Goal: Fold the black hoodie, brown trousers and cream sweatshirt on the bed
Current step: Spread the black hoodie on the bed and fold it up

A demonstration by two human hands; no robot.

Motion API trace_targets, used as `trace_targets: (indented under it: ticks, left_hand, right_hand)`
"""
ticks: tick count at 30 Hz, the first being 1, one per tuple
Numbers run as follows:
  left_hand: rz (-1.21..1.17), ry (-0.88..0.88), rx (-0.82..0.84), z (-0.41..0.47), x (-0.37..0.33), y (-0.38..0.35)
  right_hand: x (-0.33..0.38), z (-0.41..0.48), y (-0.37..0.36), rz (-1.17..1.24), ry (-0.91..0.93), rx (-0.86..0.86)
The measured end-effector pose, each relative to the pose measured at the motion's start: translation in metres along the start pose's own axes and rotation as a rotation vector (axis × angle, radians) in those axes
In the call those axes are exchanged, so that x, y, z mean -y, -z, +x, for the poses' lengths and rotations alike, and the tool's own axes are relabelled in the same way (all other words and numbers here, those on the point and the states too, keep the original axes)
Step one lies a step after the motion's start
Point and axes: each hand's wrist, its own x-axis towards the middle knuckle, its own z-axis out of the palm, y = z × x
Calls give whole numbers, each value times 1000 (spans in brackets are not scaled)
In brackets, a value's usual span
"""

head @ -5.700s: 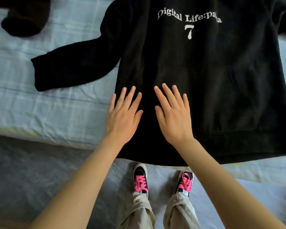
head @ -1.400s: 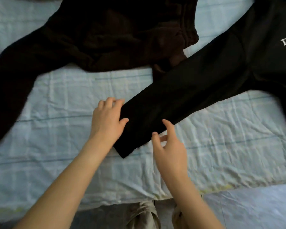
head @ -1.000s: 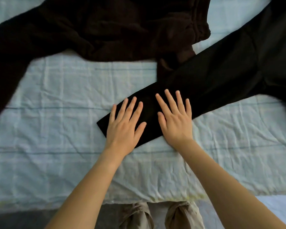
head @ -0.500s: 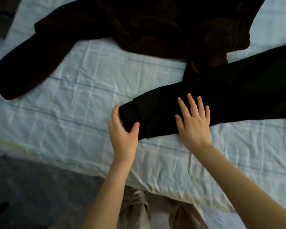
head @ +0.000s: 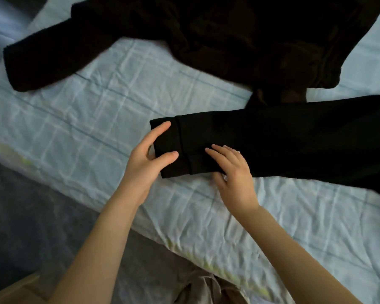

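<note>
The black hoodie's sleeve (head: 294,139) lies across the bed from the right, cuff pointing left. My left hand (head: 145,165) holds the cuff end, with index finger and thumb on top and other fingers tucked under it. My right hand (head: 235,176) grips the sleeve's near edge just behind the cuff, fingers curled on top and thumb at the edge. The dark brown trousers (head: 250,40) lie crumpled beyond the sleeve, one leg stretching to the far left. The hoodie's body is out of frame to the right. No cream sweatshirt is in view.
The pale blue checked bedsheet (head: 86,110) is wrinkled. The bed's near edge runs diagonally from upper left to lower right, with grey floor (head: 26,216) below it. My beige trouser legs (head: 206,288) show at the bottom.
Both hands went from pressing flat on the sleeve to taking hold of it. The left hand closed round the cuff end and the right hand curled over the near edge.
</note>
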Motion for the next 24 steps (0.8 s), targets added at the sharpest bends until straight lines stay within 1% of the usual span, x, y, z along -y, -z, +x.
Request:
trace_targets:
  ticks: [2,3,5,6,7,10,12,14,16,20,24]
  left_hand:
    - [-95,16,27,2,-4,-4]
    - [-128,15,39,3,-9,-7]
    - [-180,-10,61,3,-24,-15]
    - [-201,-35,79,4,-34,-20]
    - [-209,-60,105,5,-43,-27]
    - [-169,-110,165,8,-64,-54]
    - [-149,-118,197,11,-70,-81]
    - [-135,-115,224,12,-70,-114]
    - [-109,-117,243,10,-70,-154]
    - [-83,-130,320,-3,-65,-252]
    - [-89,-148,379,-22,-55,-366]
  right_hand:
    - [-3,0,6,202,-21,-73]
    - [-6,-2,11,226,-19,-111]
    - [-15,-6,24,151,-13,-170]
    - [-20,-7,32,141,-40,-198]
    - [-24,-8,42,182,-89,-226]
    - [-29,-11,74,419,-241,-351]
    - [-33,-14,102,558,-302,-462]
    - [-42,-18,136,649,-327,-578]
    - [-53,-27,176,709,-308,-666]
    - [-93,-60,261,776,-259,-770]
    - [-151,-102,342,778,-273,-869]
